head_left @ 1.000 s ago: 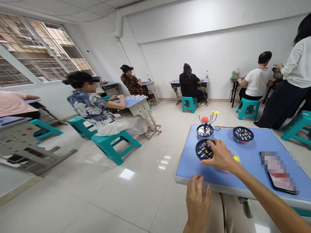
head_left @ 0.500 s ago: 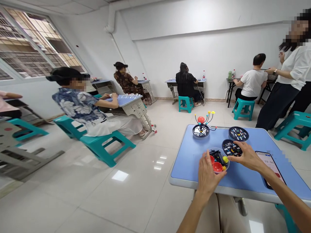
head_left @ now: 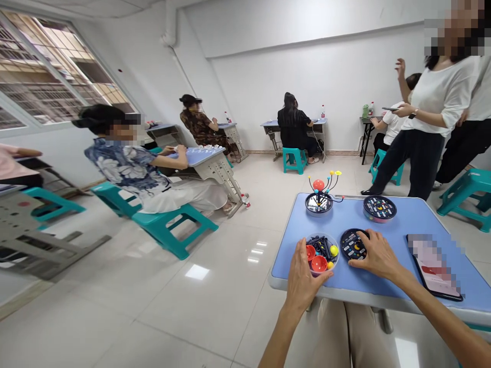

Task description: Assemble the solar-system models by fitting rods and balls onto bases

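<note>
Now that the lid (head_left: 349,248) has crossed to the tub's (head_left: 337,260) right, parts (head_left: 325,246) lie exposed: tub, gripped within left hand (head_left: 303,278); lid, rim gripped by right hand (head_left: 379,256); model (head_left: 319,203), beyond left hand.

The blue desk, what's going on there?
A person's left hand holds a clear tub at its near left side; red cups, yellow balls and black pieces lie inside. The right hand has its fingers on a black printed lid, beside the tub. Farther back on the blue desk stand a model with a red ball and another round container. A phone lies to the right.
</note>
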`<state>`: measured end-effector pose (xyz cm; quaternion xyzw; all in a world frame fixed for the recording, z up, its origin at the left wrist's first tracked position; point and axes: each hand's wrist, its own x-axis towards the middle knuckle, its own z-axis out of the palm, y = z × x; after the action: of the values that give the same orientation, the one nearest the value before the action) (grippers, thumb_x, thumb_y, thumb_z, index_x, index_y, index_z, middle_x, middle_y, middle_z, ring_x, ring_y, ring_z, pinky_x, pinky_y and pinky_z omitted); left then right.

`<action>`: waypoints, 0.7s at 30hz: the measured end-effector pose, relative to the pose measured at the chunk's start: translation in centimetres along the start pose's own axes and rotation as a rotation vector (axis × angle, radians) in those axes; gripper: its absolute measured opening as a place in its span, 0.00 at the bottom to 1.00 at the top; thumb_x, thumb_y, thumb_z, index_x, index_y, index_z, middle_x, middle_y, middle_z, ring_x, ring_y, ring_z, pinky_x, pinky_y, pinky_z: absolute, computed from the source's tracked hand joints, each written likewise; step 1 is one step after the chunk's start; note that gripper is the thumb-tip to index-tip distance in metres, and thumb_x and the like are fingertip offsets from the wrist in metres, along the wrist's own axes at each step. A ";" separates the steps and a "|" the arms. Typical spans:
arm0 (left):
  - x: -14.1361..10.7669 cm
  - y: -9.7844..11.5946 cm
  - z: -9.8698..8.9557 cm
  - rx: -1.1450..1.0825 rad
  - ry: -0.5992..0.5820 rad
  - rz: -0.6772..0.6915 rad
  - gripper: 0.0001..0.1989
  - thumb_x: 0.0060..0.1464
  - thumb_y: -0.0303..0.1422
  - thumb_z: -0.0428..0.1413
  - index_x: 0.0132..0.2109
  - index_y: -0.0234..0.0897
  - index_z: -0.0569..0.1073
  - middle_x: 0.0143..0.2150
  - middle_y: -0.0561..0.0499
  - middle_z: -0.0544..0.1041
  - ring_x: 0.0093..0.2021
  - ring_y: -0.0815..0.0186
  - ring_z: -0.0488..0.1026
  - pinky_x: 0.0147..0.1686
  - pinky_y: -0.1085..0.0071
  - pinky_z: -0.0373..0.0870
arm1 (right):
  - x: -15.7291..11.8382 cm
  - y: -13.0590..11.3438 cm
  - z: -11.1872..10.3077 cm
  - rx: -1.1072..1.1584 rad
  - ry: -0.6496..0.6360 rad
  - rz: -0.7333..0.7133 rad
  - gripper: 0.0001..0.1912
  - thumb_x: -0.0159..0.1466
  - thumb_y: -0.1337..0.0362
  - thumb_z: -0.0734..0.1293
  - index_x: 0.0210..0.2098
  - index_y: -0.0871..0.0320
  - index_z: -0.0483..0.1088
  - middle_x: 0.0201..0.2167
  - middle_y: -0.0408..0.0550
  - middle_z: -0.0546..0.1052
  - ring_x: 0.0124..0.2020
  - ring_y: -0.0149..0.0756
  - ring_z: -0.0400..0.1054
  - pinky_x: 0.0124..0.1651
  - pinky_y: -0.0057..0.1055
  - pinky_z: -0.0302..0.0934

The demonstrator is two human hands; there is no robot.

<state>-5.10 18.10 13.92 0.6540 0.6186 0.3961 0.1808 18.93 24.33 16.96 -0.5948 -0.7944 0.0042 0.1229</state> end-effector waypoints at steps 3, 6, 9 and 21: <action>0.0 0.0 0.2 -0.007 0.013 0.012 0.54 0.46 0.40 0.66 0.71 0.43 0.42 0.71 0.37 0.52 0.71 0.47 0.48 0.65 0.46 0.55 | 0.1 0.0 0.2 -0.011 -0.001 -0.007 0.40 0.51 0.46 0.72 0.58 0.60 0.66 0.52 0.62 0.68 0.50 0.55 0.63 0.51 0.43 0.57; 0.0 0.0 0.2 -0.012 0.000 0.013 0.54 0.47 0.41 0.66 0.71 0.43 0.41 0.72 0.36 0.50 0.71 0.48 0.46 0.65 0.46 0.53 | 0.2 0.1 0.6 -0.022 0.022 -0.010 0.40 0.51 0.45 0.72 0.57 0.58 0.66 0.51 0.61 0.69 0.51 0.56 0.62 0.50 0.44 0.57; -0.1 0.0 0.1 -0.024 -0.005 0.005 0.56 0.46 0.42 0.66 0.71 0.44 0.38 0.72 0.37 0.47 0.72 0.47 0.43 0.65 0.45 0.52 | 0.3 0.2 0.8 -0.034 0.023 -0.017 0.40 0.50 0.43 0.72 0.57 0.57 0.66 0.52 0.62 0.69 0.52 0.58 0.62 0.50 0.45 0.57; -0.6 -0.5 -0.1 -0.056 -0.040 -0.015 0.57 0.46 0.41 0.67 0.71 0.46 0.36 0.71 0.36 0.50 0.72 0.50 0.44 0.66 0.47 0.52 | 2.6 -5.8 -4.7 0.162 -0.145 -0.135 0.14 0.67 0.62 0.60 0.35 0.55 0.77 0.35 0.50 0.76 0.36 0.39 0.72 0.37 0.30 0.60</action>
<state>-5.47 17.62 13.39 0.6520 0.6083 0.3987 0.2143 13.69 24.42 22.88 -0.5262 -0.8366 0.1029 0.1127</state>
